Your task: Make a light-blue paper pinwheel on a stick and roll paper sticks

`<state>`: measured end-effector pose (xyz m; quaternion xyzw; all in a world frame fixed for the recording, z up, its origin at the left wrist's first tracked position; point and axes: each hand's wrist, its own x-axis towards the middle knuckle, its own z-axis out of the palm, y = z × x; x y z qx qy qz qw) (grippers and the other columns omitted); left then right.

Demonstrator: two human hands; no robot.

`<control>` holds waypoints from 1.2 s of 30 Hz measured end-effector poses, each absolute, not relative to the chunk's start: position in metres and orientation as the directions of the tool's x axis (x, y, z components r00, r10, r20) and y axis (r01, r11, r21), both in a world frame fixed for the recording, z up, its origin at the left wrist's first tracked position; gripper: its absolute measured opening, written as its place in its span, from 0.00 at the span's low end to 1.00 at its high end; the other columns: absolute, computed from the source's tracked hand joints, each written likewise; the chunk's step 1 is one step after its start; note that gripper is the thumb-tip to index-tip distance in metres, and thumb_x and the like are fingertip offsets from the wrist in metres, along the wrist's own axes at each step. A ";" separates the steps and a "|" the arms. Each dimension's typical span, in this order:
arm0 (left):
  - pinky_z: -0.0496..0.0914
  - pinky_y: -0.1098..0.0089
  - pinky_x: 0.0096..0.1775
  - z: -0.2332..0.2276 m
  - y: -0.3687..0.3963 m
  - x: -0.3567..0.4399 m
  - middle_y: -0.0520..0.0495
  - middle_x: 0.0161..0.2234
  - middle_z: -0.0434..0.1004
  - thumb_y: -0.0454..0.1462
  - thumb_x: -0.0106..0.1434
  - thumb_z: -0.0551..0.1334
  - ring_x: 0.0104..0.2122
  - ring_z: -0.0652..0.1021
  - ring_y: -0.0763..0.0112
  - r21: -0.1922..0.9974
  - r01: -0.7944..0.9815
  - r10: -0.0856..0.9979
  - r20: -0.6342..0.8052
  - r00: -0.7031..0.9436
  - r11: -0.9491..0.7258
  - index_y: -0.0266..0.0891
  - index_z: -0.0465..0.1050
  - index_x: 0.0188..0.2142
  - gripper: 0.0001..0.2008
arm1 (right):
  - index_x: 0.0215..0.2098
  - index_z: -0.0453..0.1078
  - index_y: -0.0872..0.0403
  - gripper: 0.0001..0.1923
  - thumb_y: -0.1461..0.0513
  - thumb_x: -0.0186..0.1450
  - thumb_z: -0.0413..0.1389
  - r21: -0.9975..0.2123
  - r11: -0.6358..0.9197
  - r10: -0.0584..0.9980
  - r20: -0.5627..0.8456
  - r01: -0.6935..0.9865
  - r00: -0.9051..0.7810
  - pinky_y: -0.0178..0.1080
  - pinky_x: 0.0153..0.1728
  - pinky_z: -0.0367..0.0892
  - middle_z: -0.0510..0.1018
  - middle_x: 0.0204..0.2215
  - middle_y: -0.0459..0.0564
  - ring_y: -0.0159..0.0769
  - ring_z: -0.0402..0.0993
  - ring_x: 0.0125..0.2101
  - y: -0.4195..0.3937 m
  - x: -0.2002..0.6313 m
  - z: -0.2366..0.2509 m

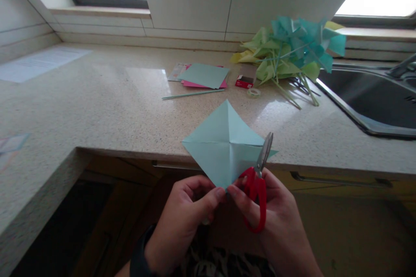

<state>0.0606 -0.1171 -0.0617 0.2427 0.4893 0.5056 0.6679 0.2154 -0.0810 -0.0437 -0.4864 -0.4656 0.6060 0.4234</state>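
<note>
- At far left, one printed sheet (42,66) lies on the bench (107,108), with broad speckled surface to its right.
- Below the front edge, the left hand (186,214) pinches the near corner of one creased pale-blue square (211,156), mostly overlapping the bench in view.
- Beyond: one thin stick (193,94), one paper stack (209,75).
- One pair of red-handled scissors (259,173) sits in the right hand (279,207), which pinches that corner too.
- Far right: one sink (339,105).

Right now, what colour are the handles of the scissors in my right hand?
Red; the scissors' handles show best in the head view.
</note>
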 end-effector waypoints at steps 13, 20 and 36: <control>0.62 0.76 0.26 -0.059 -0.116 0.061 0.50 0.24 0.75 0.43 0.59 0.72 0.22 0.67 0.79 0.793 -0.481 0.910 -0.414 0.028 0.375 0.36 0.80 0.30 0.12 | 0.33 0.69 0.51 0.14 0.56 0.58 0.70 -0.968 -0.241 0.955 -0.223 -0.073 -0.197 0.30 0.26 0.67 0.75 0.28 0.42 0.29 0.68 0.26 -0.083 0.217 -0.043; 0.64 0.78 0.27 -0.054 -0.116 0.059 0.49 0.27 0.79 0.42 0.59 0.72 0.23 0.69 0.80 0.794 -0.468 0.903 -0.429 0.021 0.388 0.37 0.81 0.30 0.10 | 0.31 0.69 0.52 0.14 0.54 0.61 0.67 -0.977 -0.213 0.951 -0.205 -0.006 -0.232 0.29 0.24 0.63 0.74 0.24 0.42 0.28 0.65 0.24 -0.083 0.227 -0.043; 0.60 0.79 0.25 -0.041 -0.111 0.059 0.50 0.24 0.75 0.40 0.58 0.72 0.21 0.66 0.81 0.755 -0.551 0.907 -0.422 0.008 0.356 0.34 0.79 0.28 0.10 | 0.25 0.69 0.51 0.20 0.45 0.55 0.67 -0.899 -0.195 0.836 -0.361 0.393 -0.413 0.37 0.30 0.67 0.73 0.27 0.48 0.37 0.68 0.29 -0.094 0.290 -0.040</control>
